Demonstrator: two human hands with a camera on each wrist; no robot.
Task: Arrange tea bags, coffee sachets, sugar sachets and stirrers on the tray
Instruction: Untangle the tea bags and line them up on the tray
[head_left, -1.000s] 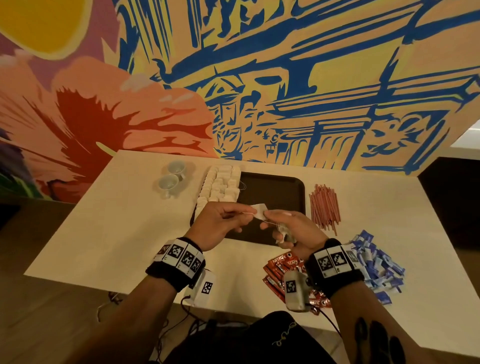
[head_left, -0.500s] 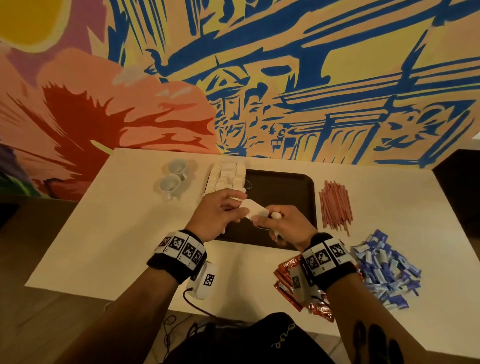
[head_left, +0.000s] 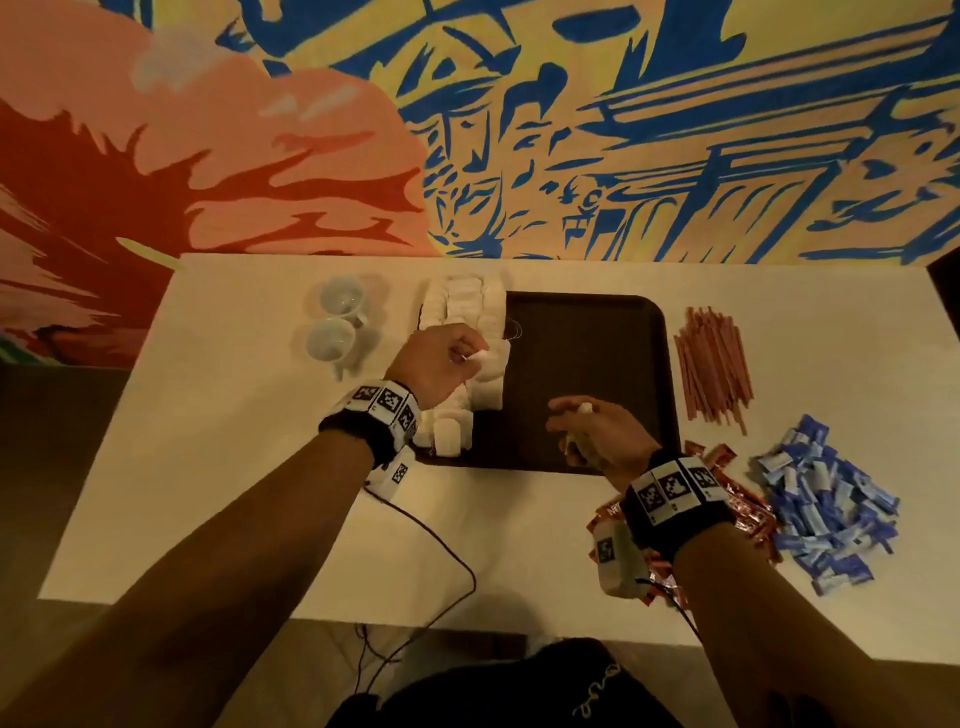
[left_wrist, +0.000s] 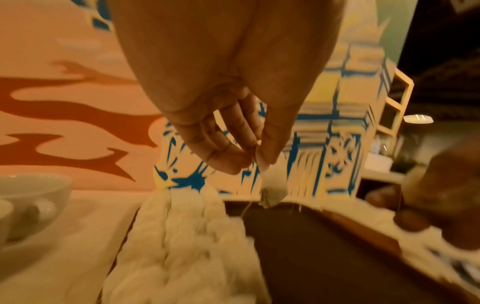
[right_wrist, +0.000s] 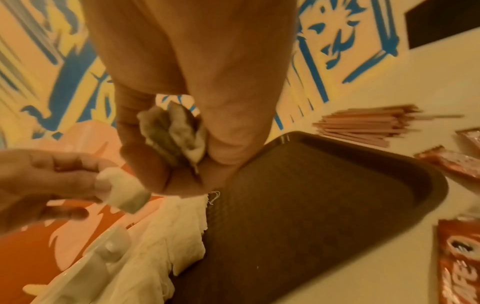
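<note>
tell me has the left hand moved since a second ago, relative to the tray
Yes. The left hand, pinching a tea bag, has gone from the tray's near middle toward its left edge, over the rows of tea bags.

Dim warm yellow-orange cast throughout. Wrist views motion-blurred and soft; head view bowed at edges, soft shadows on table.

Hands apart, left hand over tea bags.
</note>
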